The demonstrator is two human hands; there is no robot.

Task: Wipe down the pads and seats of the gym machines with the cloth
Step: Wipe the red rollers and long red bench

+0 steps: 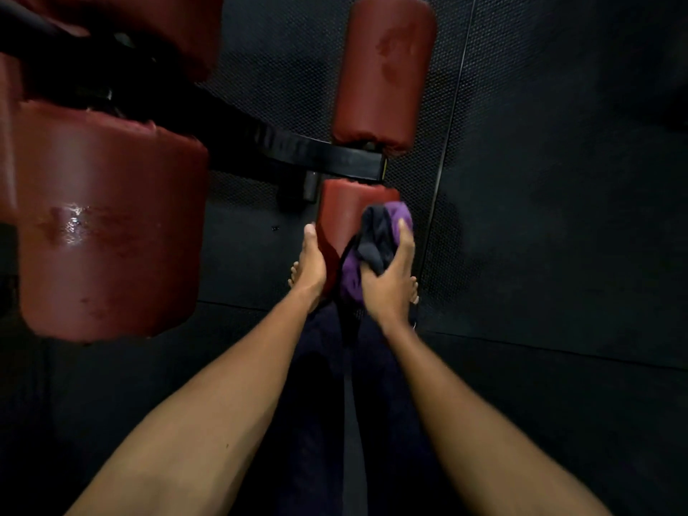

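Observation:
A dark red roller pad [340, 214] sits low at the centre, below a black steel arm [324, 158]. My right hand [387, 284] presses a purple and black cloth [376, 243] against the pad's right side. My left hand [311, 262] is flat on the pad's left side, steadying it. A second red roller pad [385, 72] stands beyond the arm with damp patches on it. A large red pad [108, 225] fills the left, wet and shiny on its front.
Black rubber floor tiles [558, 217] lie all around, with a seam line running down the right of the pads. Bare feet show under my hands. More red padding [186, 27] and black frame are at the top left.

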